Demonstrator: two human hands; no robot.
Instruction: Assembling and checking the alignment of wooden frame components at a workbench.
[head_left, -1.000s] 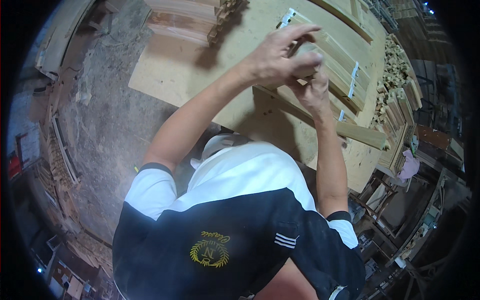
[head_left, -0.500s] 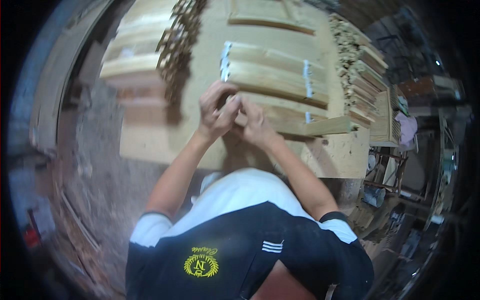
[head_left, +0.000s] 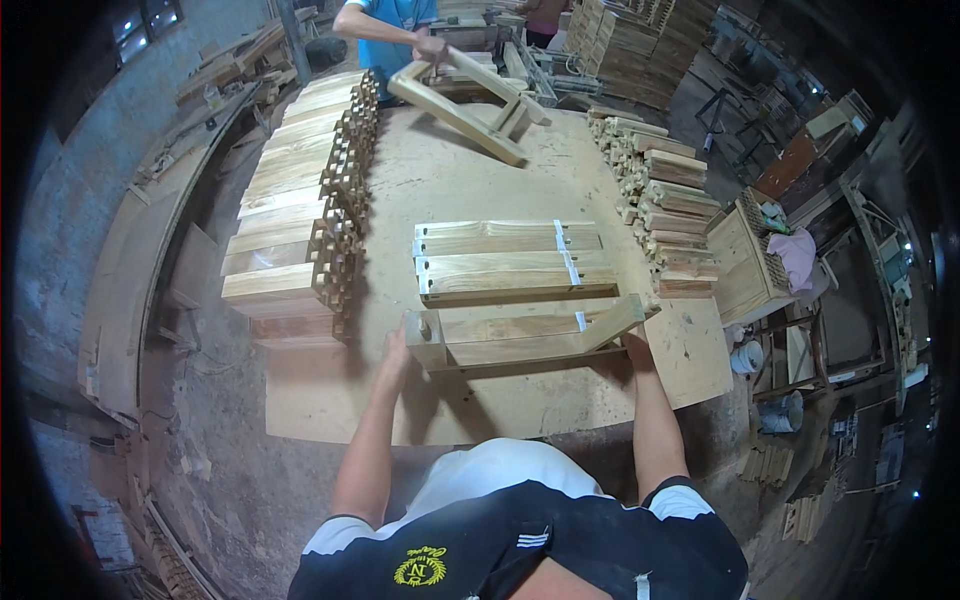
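Observation:
Across the near part of the table lies a wooden frame piece [head_left: 510,352], a long board with a short upright block [head_left: 424,340] at its left end and a slanting short piece [head_left: 612,322] at its right end. My left hand [head_left: 397,348] grips the left end, its fingers partly hidden by the block. At the opposite end, my right hand [head_left: 637,345] holds the frame piece, with fingers partly behind the wood. Just beyond lie flat boards [head_left: 500,270] with white strips and dark slots near their ends.
Stacked boards [head_left: 285,220] line the table's left side; shorter wooden pieces [head_left: 680,205] are piled on the right. At the far end a person in blue [head_left: 400,20] holds an open wooden frame [head_left: 460,115]. A crate with a pink cloth [head_left: 793,258] stands right of the table [head_left: 340,395].
My hands were together over the left end of the near board; now they are apart, one at each end. An upright block shows at the left end. My view takes in more of the far table.

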